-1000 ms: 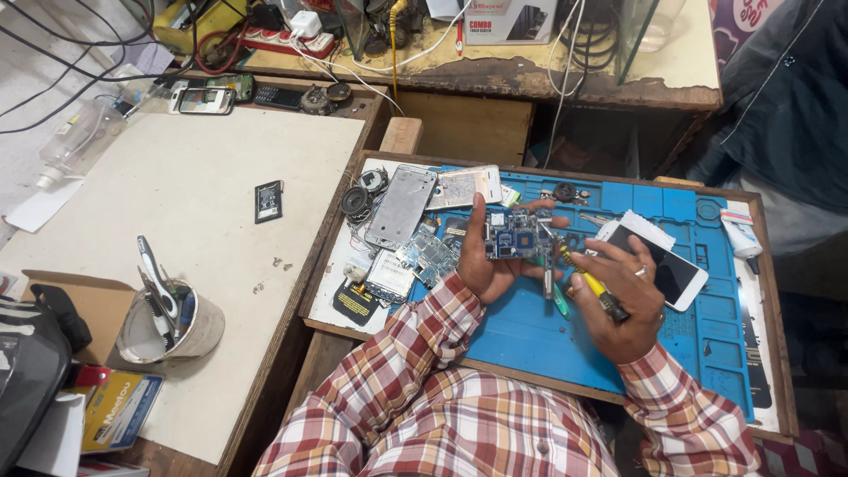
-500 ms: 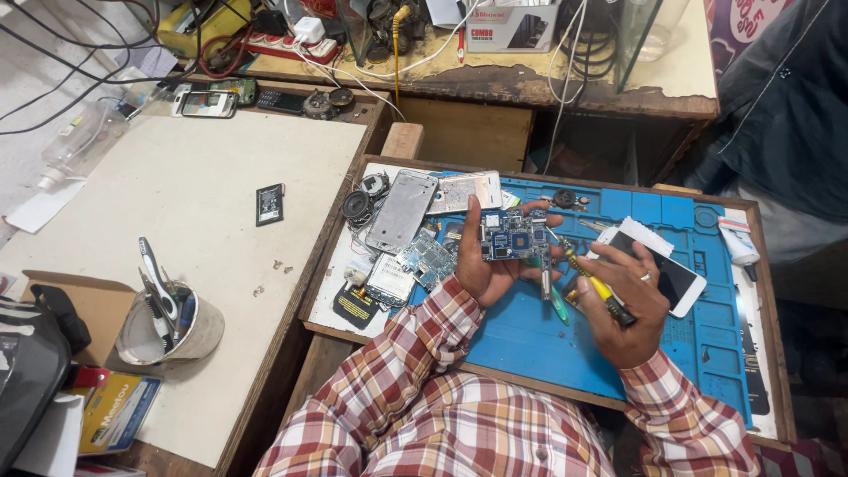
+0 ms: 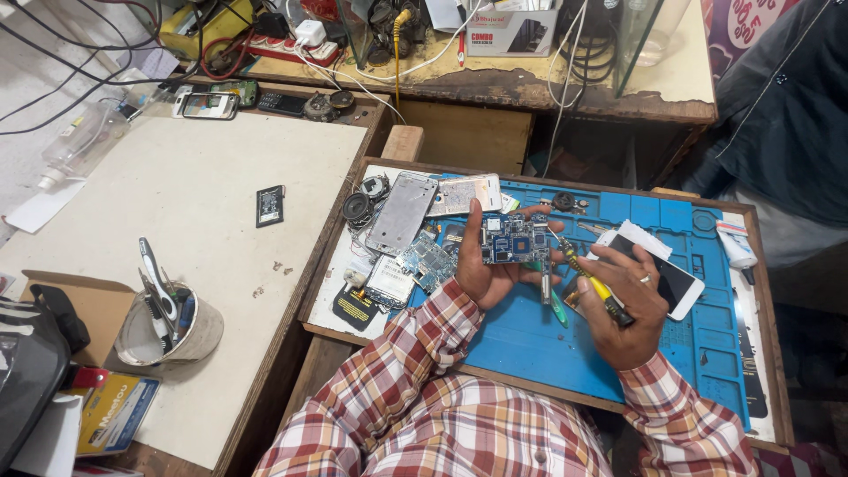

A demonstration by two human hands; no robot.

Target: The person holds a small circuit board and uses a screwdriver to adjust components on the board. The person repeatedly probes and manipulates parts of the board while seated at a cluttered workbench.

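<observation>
At the left edge a dark bag [image 3: 26, 362] is cut off by the frame, and the contents of the cardboard box [image 3: 84, 305] behind the tool-filled cup [image 3: 172, 331] cannot be made out. The small parts piled at the mat's left end are too tangled to be identified singly.

A pale, worn counter [image 3: 194, 185] occupies the left half; a small dark module [image 3: 270, 206] lies on it alone. To its right, a wooden tray is lined with a blue work mat [image 3: 698, 300]. A silver phone back cover [image 3: 402, 212] rests at the mat's upper left. Cables and a power strip [image 3: 291, 44] are seen along the scarred rear shelf.

A blue circuit board [image 3: 515, 238], studded with metal shields, is held raised above the mat's middle. The left hand [image 3: 490, 265] has its grip closed on the board's edges, thumb up along the left side. The right hand [image 3: 623, 309] has its grip closed round a yellow-handled screwdriver [image 3: 594, 284], whose tip is pointed at the board's right edge. A white phone [image 3: 676, 278] lies just behind that hand.
</observation>
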